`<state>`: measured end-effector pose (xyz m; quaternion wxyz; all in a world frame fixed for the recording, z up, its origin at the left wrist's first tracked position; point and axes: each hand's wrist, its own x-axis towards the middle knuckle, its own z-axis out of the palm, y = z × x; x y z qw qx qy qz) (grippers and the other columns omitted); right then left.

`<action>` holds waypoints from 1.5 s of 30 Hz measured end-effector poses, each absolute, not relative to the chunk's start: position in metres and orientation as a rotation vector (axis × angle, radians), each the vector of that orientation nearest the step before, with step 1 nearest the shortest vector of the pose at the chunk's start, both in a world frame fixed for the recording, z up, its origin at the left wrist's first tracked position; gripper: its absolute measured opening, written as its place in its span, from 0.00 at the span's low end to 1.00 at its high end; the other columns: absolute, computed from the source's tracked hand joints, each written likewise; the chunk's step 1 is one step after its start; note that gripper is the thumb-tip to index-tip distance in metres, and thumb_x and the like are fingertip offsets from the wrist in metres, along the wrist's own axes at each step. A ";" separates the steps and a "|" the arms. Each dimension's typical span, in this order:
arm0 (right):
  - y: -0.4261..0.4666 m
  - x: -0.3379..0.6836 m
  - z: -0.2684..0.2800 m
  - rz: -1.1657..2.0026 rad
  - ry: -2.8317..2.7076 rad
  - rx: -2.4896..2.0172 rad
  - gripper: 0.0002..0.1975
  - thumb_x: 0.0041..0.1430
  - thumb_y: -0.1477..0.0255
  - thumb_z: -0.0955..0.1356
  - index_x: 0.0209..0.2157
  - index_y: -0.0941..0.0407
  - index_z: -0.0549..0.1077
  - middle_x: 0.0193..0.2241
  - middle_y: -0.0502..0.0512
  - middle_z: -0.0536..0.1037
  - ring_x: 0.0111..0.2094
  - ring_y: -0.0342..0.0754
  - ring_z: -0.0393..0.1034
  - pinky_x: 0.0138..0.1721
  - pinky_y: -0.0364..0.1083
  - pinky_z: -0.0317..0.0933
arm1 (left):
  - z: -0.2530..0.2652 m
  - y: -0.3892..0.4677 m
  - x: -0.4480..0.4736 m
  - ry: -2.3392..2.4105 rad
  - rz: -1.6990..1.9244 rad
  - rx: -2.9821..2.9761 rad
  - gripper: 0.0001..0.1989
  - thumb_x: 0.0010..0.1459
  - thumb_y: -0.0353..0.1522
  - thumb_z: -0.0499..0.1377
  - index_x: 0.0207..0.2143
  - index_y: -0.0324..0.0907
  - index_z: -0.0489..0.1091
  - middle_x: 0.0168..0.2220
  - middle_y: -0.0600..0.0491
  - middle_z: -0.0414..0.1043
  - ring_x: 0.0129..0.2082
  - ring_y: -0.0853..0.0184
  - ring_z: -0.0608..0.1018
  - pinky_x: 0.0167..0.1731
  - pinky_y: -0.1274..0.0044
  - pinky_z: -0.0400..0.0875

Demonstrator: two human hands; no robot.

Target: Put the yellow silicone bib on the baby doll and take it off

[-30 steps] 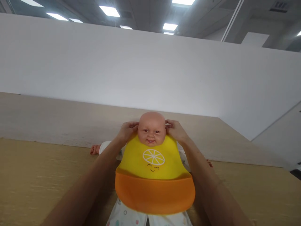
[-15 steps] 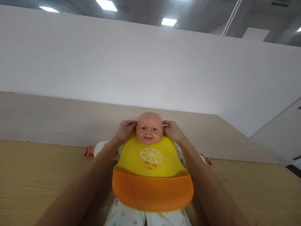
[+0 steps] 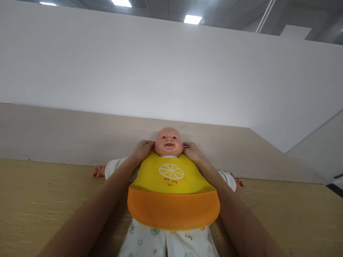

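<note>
A bald baby doll [image 3: 168,137] in white printed clothes lies face up, arms spread to both sides. Over its chest is a yellow bib [image 3: 150,175] with a lemon-slice print and an orange catch pocket [image 3: 173,210] at the bottom. My left hand [image 3: 144,149] is closed at the bib's upper left corner, beside the doll's neck. On the other side, my right hand [image 3: 192,150] grips the upper right corner the same way. The fingertips of both hands are partly hidden behind the doll's head, and so are the ends of the bib's neck straps.
The doll rests on a wooden surface [image 3: 48,203]. Behind its head stands a low pale wood ledge [image 3: 66,132], backed by a tall white partition [image 3: 160,71]. Ceiling lights [image 3: 193,19] show above the partition.
The doll's head has tipped back, so the neck and white collar now show above the bib. Both hands have come slightly lower with the bib's upper corners.
</note>
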<state>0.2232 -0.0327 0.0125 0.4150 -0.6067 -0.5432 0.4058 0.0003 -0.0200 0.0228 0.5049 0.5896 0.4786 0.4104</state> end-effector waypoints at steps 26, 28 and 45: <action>-0.067 0.221 0.019 1.169 -1.225 -1.385 0.11 0.39 0.71 0.66 0.28 0.58 0.74 0.25 0.52 0.77 0.25 0.45 0.68 0.27 0.42 0.59 | 0.027 -0.040 -0.009 1.131 1.005 1.083 0.20 0.41 0.36 0.61 0.39 0.40 0.69 0.23 0.54 0.74 0.23 0.66 0.74 0.25 0.76 0.67; -0.085 0.221 0.024 1.229 -1.089 -1.340 0.13 0.38 0.71 0.67 0.31 0.58 0.74 0.25 0.52 0.77 0.24 0.45 0.69 0.27 0.42 0.60 | 0.031 -0.051 -0.014 1.053 0.970 1.043 0.22 0.40 0.35 0.63 0.41 0.40 0.68 0.23 0.53 0.74 0.23 0.66 0.75 0.24 0.76 0.67; -0.108 0.216 0.025 1.151 -0.771 -1.209 0.16 0.30 0.69 0.73 0.27 0.58 0.73 0.20 0.50 0.75 0.22 0.45 0.69 0.25 0.43 0.61 | 0.029 -0.068 -0.020 1.091 1.115 1.018 0.16 0.34 0.35 0.66 0.28 0.36 0.72 0.23 0.51 0.75 0.23 0.66 0.75 0.26 0.76 0.69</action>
